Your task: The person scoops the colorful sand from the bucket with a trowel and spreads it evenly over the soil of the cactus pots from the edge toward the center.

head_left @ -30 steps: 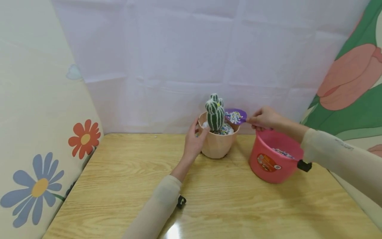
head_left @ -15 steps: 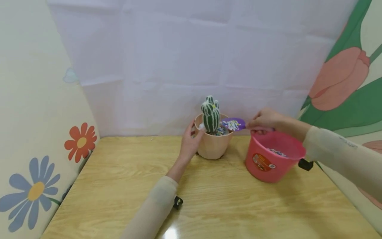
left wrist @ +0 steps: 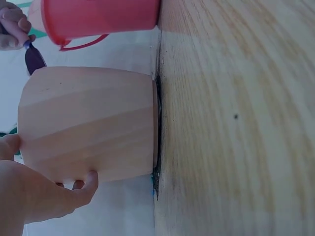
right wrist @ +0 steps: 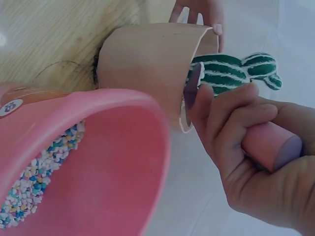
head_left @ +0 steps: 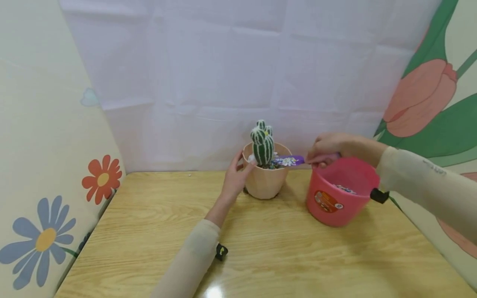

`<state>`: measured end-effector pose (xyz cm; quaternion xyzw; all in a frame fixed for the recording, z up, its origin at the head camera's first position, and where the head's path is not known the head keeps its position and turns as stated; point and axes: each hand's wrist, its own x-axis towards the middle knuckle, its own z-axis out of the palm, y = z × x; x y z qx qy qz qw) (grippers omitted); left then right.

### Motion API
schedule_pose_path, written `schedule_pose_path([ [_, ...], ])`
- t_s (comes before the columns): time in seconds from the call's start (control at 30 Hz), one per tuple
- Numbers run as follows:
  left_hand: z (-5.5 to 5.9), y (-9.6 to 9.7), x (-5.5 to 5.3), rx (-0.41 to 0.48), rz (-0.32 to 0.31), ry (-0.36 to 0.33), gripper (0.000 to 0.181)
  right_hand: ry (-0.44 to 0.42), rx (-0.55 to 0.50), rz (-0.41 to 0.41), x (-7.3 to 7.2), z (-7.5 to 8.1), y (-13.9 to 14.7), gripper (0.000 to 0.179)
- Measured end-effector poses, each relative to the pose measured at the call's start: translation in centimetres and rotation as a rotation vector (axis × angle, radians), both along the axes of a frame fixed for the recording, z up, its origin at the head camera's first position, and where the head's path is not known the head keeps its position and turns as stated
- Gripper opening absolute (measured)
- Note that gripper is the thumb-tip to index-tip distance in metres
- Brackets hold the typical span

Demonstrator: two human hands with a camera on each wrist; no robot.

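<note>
The head view looks forward and down across the surface (head_left: 261, 240) from a moderate distance. The left wrist view, rotated sideways, sits close beside the beige pot (left wrist: 88, 123). The right wrist view looks closely over the pink bucket (right wrist: 98, 147). All three views share pot and bucket.

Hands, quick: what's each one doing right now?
Left hand: grips the side of the beige pot, thumb at the rim.
Right hand: grips the pink handle of the purple scoop, tipped over the pot.
</note>
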<state>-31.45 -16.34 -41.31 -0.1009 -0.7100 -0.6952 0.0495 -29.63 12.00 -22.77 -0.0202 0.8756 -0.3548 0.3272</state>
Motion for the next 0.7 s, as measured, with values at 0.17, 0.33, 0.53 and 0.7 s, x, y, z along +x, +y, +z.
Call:
schedule_pose_path([
  [0.17,0.2,-0.4,-0.2,0.005,-0.008,-0.013,0.072,-0.017,0.008,0.041,-0.4,0.8,-0.7,0.021],
  [0.33,0.4,-0.3,-0.4,0.013,-0.029,-0.016,0.073,-0.055,-0.020,0.067,-1.0,1.4,-1.0,0.023],
  [0.53,0.5,0.2,-0.2,0.000,-0.038,-0.016,0.073,-0.085,-0.046,0.072,-1.4,1.5,-1.2,0.025],
  [0.7,0.6,0.8,-0.2,-0.006,-0.040,-0.024,0.074,-0.128,-0.079,0.030,-1.4,1.3,-1.6,0.024],
])
